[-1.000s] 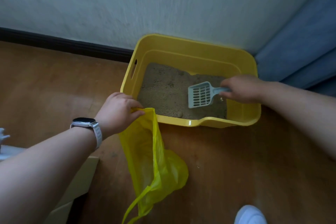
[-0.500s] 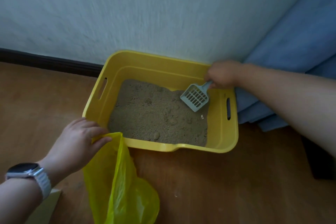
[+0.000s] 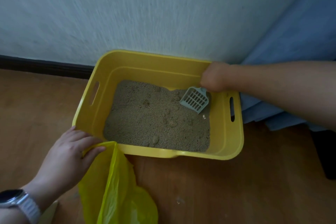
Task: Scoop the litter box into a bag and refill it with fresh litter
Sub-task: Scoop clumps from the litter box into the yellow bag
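Observation:
A yellow litter box [image 3: 225, 152] stands on the wooden floor against the wall, filled with tan litter [image 3: 154, 120] that has several clumps in it. My right hand [image 3: 215, 77] grips the handle of a pale grey slotted scoop [image 3: 194, 100] at the box's far right corner, its blade tilted down onto the litter. My left hand [image 3: 71, 154] pinches the rim of a yellow plastic bag [image 3: 116, 192] at the box's near left corner. The bag hangs down to the floor.
A blue curtain [image 3: 294, 45] hangs at the right, touching the box's right side. A white wall with a dark baseboard [image 3: 45, 67] runs behind the box. Something dark [image 3: 327, 154] stands at the far right edge. A watch is on my left wrist.
My right hand has carried the scoop from the middle of the litter back to the far right corner. The left hand keeps its hold on the bag; the view has shifted.

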